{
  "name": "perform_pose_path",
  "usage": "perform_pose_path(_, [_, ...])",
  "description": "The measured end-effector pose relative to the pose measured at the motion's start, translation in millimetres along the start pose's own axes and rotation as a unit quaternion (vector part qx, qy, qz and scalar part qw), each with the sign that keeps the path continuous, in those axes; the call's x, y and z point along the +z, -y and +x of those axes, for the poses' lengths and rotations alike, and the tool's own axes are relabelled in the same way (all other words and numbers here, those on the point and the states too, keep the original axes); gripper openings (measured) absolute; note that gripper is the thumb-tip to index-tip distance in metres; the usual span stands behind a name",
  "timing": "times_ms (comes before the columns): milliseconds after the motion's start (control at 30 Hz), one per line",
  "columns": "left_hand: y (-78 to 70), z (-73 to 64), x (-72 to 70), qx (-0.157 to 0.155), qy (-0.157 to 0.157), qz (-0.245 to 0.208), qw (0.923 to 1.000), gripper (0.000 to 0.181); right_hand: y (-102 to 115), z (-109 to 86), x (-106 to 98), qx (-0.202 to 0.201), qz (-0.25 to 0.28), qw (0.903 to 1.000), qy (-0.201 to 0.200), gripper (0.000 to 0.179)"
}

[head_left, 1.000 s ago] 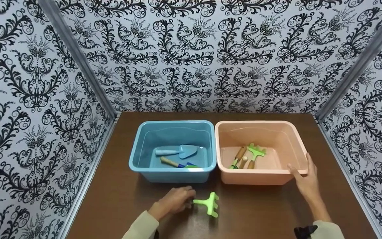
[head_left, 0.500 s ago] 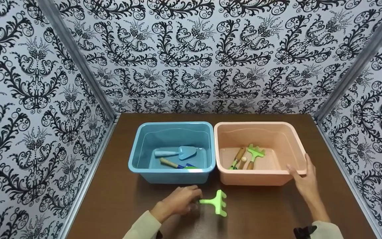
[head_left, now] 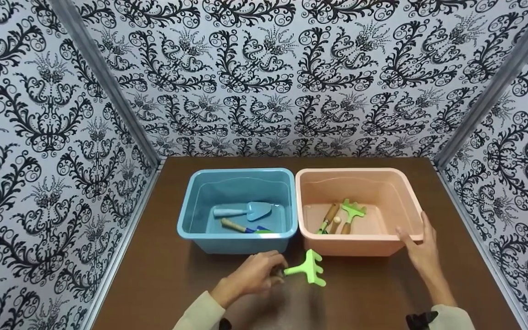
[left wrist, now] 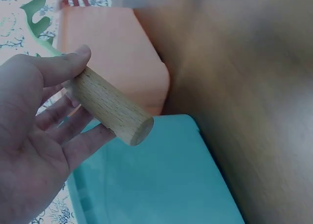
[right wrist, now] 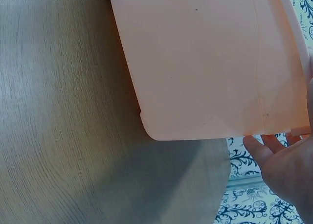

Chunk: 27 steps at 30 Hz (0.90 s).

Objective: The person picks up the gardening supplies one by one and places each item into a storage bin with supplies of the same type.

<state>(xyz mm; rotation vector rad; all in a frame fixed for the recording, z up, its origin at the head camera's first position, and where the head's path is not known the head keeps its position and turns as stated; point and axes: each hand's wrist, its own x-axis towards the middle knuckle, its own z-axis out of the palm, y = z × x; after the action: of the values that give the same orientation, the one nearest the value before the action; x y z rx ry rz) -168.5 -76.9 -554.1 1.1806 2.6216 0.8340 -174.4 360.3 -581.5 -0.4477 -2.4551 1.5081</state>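
Note:
My left hand (head_left: 257, 275) holds a small hand rake with a bright green head (head_left: 310, 268), just in front of the two bins. In the left wrist view, the thumb and fingers pinch its round wooden handle (left wrist: 110, 106) near the green neck. My right hand (head_left: 422, 247) grips the front right corner of the peach bin (head_left: 360, 237), thumb at the rim and fingers along the outer side. In the right wrist view, fingertips (right wrist: 254, 145) meet that bin's wall. Inside the peach bin lie another green rake (head_left: 353, 209) and wooden-handled tools (head_left: 332, 212).
A blue bin (head_left: 241, 235) stands beside the peach one, their rims close together. It contains a light blue trowel (head_left: 258, 211) and a wooden-handled tool (head_left: 233, 225) with blue and green parts. Patterned walls (head_left: 264, 91) enclose the brown table (head_left: 154, 284) at the back and sides.
My left hand has carried the green rake to the right and slightly forward, toward the bins. The right hand has stayed at the peach bin's corner.

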Motion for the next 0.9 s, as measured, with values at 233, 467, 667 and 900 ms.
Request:
perform_pose_path(233, [-12.6,5.6,-4.0,-0.017,-0.031,-0.05,0.9981,0.023,0,0.1,2,-0.011,-0.002,0.9999,-0.007,0.092])
perform_pose_path(467, [-21.1,17.7,-13.8,-0.102,-0.039,-0.207,0.9722,0.025,-1,1.1,1,-0.015,-0.003,0.9998,-0.008,0.092])
perform_pose_path(667, [-23.8,32.1,-19.7,-0.165,-0.056,-0.284,0.9428,0.025,-1,0.5,1,-0.013,0.001,0.9999,-0.007,0.092])
perform_pose_path(900, [-29.4,43.2,-17.5,-0.187,-0.055,-0.3,0.9339,0.027,-1,0.7,2,-0.013,0.005,0.9999,-0.006,0.092])
